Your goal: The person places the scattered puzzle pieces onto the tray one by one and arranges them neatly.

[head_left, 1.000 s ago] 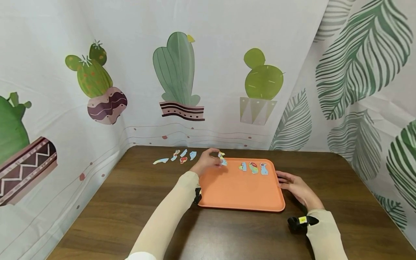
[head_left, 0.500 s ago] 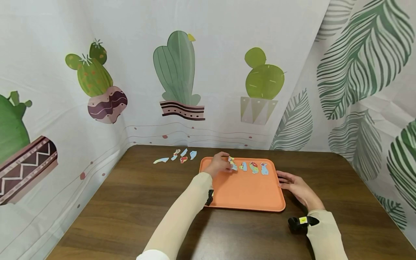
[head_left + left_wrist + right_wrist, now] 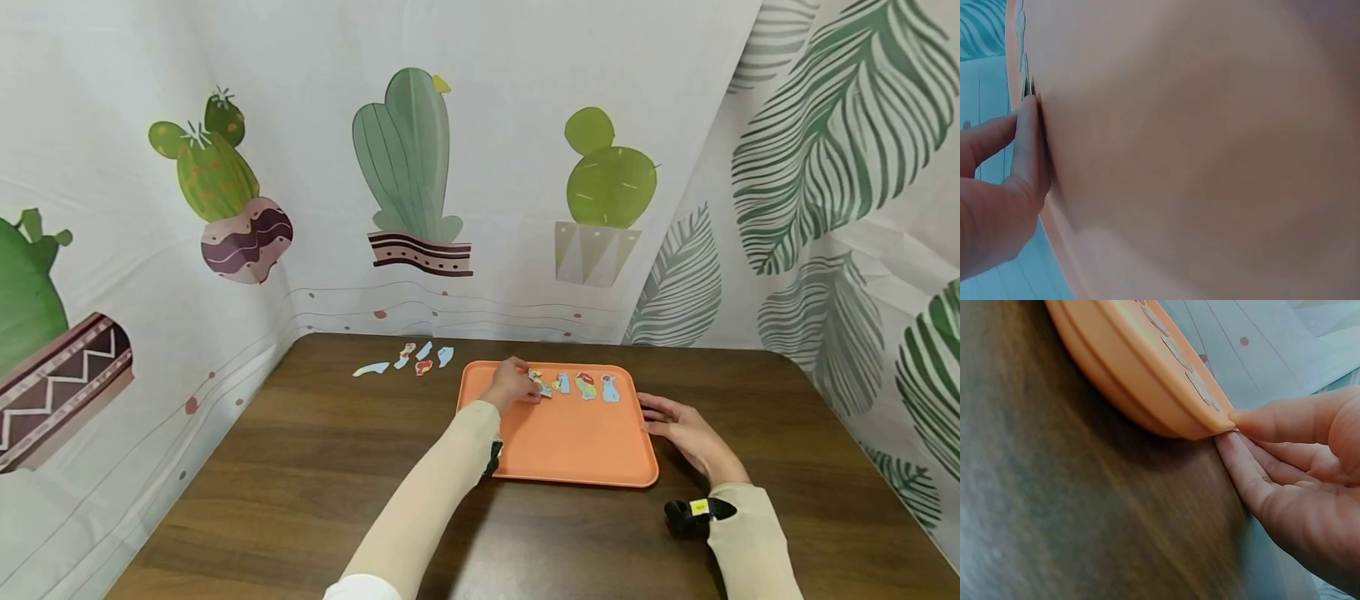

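My left hand (image 3: 512,385) is over the upper left of an orange tray (image 3: 570,442), pinching a flat printed puzzle piece (image 3: 542,386) by its left side. In the left wrist view, the fingertips hold the piece low against the tray, its edge turned to the camera. Three more pieces lie in a row to its right on the tray: a small blue and yellow piece (image 3: 562,382), a red and green piece (image 3: 586,386) and a mostly blue piece (image 3: 611,389). My right hand (image 3: 682,429) grips the tray's right rim between thumb and fingers, clearer in the right wrist view.
Several loose pieces lie on the brown table (image 3: 337,450) to the left of the tray, among them a red piece (image 3: 423,367) and a long curved piece (image 3: 371,369). A cloth backdrop (image 3: 510,183) with cactus prints hangs behind the table's back edge.
My left hand has carried the puzzle piece rightward from the tray's left edge and lowered it beside the row of three. The right hand has stayed at the rim.
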Demonstrator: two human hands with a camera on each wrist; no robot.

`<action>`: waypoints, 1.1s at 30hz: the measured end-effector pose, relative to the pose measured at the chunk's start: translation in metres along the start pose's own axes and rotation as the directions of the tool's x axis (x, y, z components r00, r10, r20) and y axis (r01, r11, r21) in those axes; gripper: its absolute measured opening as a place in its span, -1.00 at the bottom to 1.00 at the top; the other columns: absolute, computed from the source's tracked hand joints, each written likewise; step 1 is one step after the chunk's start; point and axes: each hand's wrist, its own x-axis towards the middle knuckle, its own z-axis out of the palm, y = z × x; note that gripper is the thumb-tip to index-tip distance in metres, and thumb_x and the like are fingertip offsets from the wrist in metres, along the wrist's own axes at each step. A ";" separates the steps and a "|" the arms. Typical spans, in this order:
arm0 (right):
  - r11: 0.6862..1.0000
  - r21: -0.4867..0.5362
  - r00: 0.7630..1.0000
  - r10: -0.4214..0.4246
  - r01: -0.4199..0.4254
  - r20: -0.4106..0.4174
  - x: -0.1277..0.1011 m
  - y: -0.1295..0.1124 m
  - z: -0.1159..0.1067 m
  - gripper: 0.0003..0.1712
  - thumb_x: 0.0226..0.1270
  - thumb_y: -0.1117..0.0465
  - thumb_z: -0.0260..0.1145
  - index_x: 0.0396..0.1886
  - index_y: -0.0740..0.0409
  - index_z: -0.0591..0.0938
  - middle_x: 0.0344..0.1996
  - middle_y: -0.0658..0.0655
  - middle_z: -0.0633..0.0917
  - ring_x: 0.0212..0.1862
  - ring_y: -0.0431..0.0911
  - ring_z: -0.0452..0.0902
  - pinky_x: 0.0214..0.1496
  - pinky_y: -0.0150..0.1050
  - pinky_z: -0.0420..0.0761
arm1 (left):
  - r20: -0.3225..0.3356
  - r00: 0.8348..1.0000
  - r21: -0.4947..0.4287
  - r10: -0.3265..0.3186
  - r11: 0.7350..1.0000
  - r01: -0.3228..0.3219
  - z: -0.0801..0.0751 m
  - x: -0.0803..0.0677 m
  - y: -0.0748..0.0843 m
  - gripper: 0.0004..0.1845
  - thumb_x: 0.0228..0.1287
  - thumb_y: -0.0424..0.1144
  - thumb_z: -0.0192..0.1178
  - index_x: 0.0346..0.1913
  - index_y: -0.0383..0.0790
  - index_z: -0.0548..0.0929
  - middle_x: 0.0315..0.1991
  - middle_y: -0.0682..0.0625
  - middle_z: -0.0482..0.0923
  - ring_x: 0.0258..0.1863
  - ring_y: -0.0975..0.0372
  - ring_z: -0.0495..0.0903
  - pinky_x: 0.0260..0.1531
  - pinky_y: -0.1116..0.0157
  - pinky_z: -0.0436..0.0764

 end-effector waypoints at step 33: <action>1.000 0.008 1.000 0.005 -0.005 0.000 0.002 0.002 -0.001 -0.29 0.42 0.37 0.14 0.47 0.40 0.09 0.36 0.50 0.21 0.32 0.28 0.26 0.12 -0.36 0.56 | -0.033 0.999 0.203 0.019 0.979 -0.012 0.001 0.007 0.005 -0.55 0.16 -0.50 0.31 0.11 -0.45 0.42 -0.49 -0.19 0.62 -0.59 0.07 0.69 -0.52 0.26 0.72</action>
